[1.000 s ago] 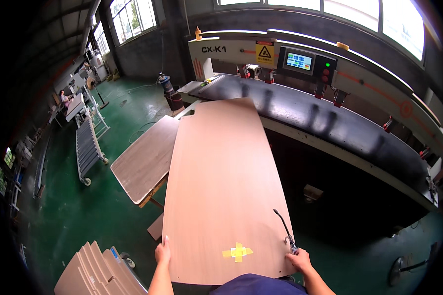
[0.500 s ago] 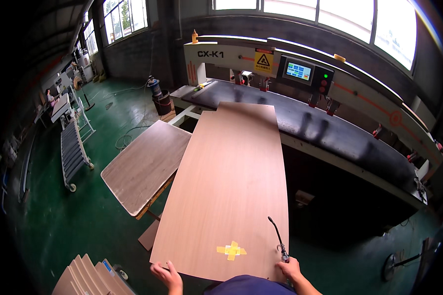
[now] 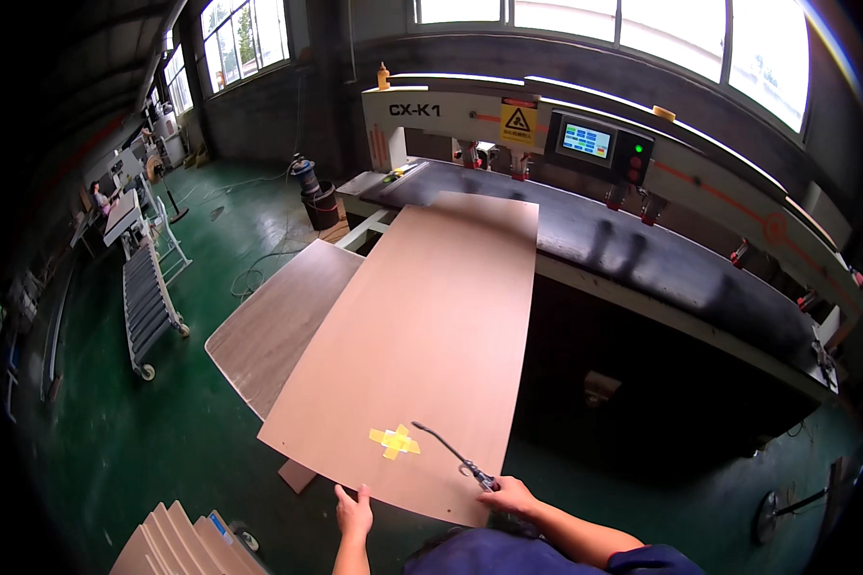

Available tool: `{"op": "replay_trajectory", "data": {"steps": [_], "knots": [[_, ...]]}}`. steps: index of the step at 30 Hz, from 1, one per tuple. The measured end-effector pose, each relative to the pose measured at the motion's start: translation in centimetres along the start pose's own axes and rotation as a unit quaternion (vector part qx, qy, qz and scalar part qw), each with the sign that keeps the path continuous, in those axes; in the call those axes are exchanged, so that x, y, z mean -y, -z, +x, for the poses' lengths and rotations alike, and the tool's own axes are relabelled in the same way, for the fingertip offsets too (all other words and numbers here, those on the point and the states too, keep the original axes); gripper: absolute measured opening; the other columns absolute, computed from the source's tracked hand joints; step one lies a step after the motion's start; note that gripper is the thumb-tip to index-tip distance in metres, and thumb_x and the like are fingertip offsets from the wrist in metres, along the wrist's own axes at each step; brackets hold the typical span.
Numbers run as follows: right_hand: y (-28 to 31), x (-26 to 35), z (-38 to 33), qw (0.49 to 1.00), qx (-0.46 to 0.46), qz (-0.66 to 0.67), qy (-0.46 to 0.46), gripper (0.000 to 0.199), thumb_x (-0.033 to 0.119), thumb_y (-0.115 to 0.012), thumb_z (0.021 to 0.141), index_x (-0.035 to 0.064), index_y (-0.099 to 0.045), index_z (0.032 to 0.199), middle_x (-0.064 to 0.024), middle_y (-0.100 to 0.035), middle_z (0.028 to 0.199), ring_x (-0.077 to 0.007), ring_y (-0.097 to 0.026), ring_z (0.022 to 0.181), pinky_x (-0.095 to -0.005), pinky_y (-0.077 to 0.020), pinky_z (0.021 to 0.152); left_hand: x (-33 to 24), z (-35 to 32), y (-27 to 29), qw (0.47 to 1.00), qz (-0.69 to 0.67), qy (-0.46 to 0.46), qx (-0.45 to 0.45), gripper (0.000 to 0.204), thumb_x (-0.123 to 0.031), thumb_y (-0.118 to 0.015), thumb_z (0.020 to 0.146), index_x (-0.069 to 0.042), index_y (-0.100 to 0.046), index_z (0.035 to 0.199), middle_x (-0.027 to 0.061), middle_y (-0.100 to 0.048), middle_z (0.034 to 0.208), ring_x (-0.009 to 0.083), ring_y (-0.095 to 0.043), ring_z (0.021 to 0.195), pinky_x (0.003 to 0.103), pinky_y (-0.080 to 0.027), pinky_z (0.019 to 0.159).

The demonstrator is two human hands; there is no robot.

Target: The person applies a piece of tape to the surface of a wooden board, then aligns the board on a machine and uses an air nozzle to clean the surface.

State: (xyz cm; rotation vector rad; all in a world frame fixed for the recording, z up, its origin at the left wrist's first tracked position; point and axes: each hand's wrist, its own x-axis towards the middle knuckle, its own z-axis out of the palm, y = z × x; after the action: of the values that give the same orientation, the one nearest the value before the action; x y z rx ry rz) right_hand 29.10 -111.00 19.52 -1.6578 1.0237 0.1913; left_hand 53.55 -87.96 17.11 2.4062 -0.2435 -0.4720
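Note:
A large light wood-toned panel [image 3: 403, 326] stretches from in front of me to the bed of a long machine, with a cross of yellow tape [image 3: 394, 442] near its close end. My right hand [image 3: 511, 498] is closed round an air blow gun [image 3: 484, 479], whose long thin dark nozzle points left over the panel toward the tape. At the panel's near edge, my left hand [image 3: 354, 516] has its fingers raised and apart. Whether the fingertips touch the edge is hard to tell.
The grey-white machine [image 3: 489, 123] has a dark bed [image 3: 623, 240] and a screen [image 3: 586, 139]. A brown side board [image 3: 278, 326] lies left of the panel. Several panels [image 3: 182, 541] stand lower left. Further off is a roller stand [image 3: 151, 302]; a round-based stand [image 3: 767, 517] is right.
The panel's near end has swung left, with the tape cross. My right hand and the blow gun moved left and slightly up. My left hand left the corner and now sits farther along the edge.

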Motion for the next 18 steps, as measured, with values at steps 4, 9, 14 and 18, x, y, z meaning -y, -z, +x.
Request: {"op": "replay_trajectory", "data": {"steps": [4,9,14,18], "knots": [[-0.2,2.9,1.2,0.997,0.055,-0.025,0.048,0.034,0.038,-0.068,0.073,0.0051,-0.062,0.079,-0.0064,-0.06,0.065,-0.0166,-0.06,0.06,-0.0319,-0.0466,0.058,-2.8,-0.4,-0.6,0.998,-0.008,-0.022,-0.051,0.058,-0.033,-0.057,0.091,0.002,-0.035,0.132,0.0262,-0.056,0.11,0.0432,-0.053,0.106,0.045,-0.043,0.091],[-0.1,4.0,3.4,0.989,0.116,-0.041,0.088,0.038,0.041,-0.068,0.075,0.0036,-0.061,0.079,-0.0082,-0.061,0.067,-0.0186,-0.059,0.061,-0.0335,-0.0468,0.057,-1.1,1.3,-3.3,0.963,0.02,-0.115,-0.241,0.047,-0.017,-0.065,0.084,0.004,-0.048,0.122,0.0189,-0.044,0.108,0.0376,-0.042,0.106,0.048,-0.035,0.094],[1.9,5.6,6.7,0.968,0.139,-0.119,0.172,0.043,0.043,-0.069,0.073,0.0016,-0.062,0.083,-0.0136,-0.063,0.072,-0.0264,-0.061,0.067,-0.0386,-0.0481,0.063,-2.5,4.6,-3.2,0.956,0.138,-0.041,-0.255,0.044,-0.022,-0.057,0.089,0.0,-0.048,0.126,0.017,-0.044,0.114,0.0367,-0.043,0.107,0.048,-0.036,0.092],[7.1,6.6,10.6,0.98,0.054,-0.083,0.172,0.042,0.043,-0.072,0.071,0.0034,-0.063,0.082,-0.0139,-0.065,0.077,-0.0274,-0.064,0.072,-0.0383,-0.0486,0.065,-4.8,7.4,-3.5,0.925,0.216,0.031,-0.31,0.041,-0.023,-0.048,0.094,-0.003,-0.046,0.129,0.0151,-0.045,0.116,0.0359,-0.044,0.107,0.047,-0.037,0.091]]}}
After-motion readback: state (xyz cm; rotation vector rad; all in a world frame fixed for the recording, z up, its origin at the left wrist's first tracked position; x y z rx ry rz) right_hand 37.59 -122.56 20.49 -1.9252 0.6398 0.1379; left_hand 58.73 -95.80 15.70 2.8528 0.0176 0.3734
